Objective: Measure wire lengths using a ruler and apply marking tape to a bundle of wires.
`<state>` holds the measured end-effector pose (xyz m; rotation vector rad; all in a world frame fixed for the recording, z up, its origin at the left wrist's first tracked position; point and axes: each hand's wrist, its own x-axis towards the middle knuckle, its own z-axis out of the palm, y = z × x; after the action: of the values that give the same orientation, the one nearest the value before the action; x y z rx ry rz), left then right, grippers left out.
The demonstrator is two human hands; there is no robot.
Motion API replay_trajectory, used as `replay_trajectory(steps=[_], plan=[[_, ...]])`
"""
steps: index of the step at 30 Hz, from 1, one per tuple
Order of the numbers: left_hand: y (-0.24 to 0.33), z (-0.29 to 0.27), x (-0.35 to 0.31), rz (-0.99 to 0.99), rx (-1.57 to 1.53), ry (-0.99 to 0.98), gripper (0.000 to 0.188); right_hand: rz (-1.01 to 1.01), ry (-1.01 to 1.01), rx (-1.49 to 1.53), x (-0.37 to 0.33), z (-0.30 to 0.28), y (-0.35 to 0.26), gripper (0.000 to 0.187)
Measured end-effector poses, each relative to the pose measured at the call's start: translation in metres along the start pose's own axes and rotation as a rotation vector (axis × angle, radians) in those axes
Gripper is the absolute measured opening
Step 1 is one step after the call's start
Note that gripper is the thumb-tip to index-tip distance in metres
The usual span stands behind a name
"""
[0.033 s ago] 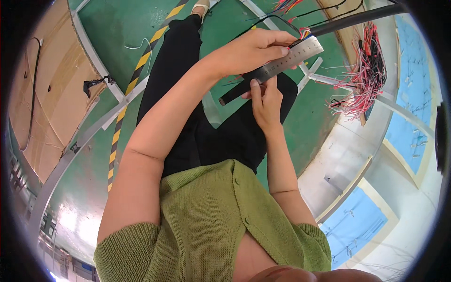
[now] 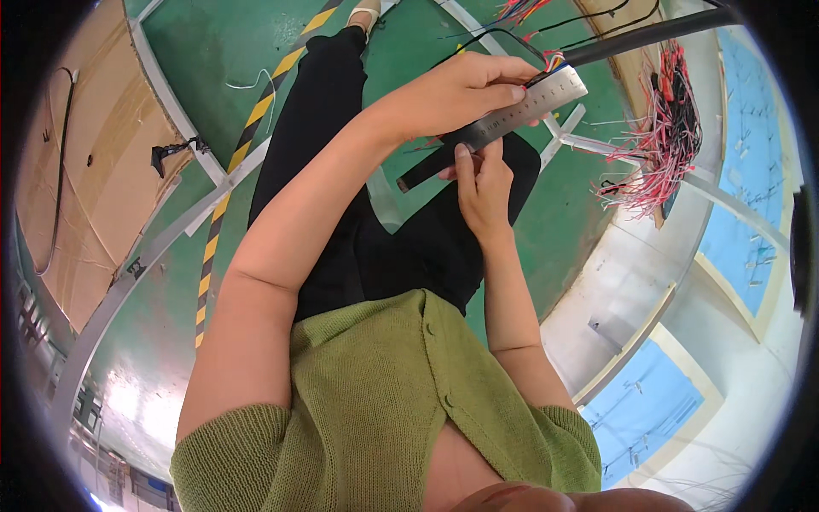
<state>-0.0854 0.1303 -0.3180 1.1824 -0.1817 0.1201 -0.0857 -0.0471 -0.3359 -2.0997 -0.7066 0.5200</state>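
Tan cardboard (image 2: 102, 213), striped floor tape (image 2: 210, 264), blue sheet (image 2: 644, 401)

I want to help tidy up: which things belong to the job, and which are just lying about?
Job, it seems:
ruler, held by left hand
black strip, held by right hand
cable

Probably lying about:
white wire
cardboard

The ruler (image 2: 533, 105) is finished in silver-gry & marked w/ dk graduations. A tube (image 2: 422, 171), lower L of ruler, is coloured solid blk. At the ruler's upper R end, red, wht, blu & yel are mixed in the wires (image 2: 556, 60). R of ruler, a wire bundle (image 2: 670, 128) is coloured red-pink, wht & blk. Far L of ruler, floor tape (image 2: 211, 256) is striped diag. in yel & blk. Below ruler, trousers (image 2: 384, 264) are seen in plain blk & a cardigan (image 2: 367, 384) in olive grn.
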Motion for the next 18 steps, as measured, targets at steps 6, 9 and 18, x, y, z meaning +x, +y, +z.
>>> replay_trajectory(steps=[6, 9, 18], plan=[[0.0014, 0.0035, -0.0009, -0.043, -0.045, 0.018, 0.031, 0.004, 0.018, 0.016, -0.0007, 0.0022, 0.0004, 0.025], [0.0015, 0.0042, -0.0008, -0.043, -0.053, 0.026, 0.032, 0.0, 0.022, 0.012, 0.0005, 0.0027, 0.0025, 0.025], [0.0017, 0.006, -0.0001, -0.051, -0.082, 0.036, 0.034, 0.008, 0.03, 0.022, 0.0003, 0.0033, -0.0006, 0.024]])
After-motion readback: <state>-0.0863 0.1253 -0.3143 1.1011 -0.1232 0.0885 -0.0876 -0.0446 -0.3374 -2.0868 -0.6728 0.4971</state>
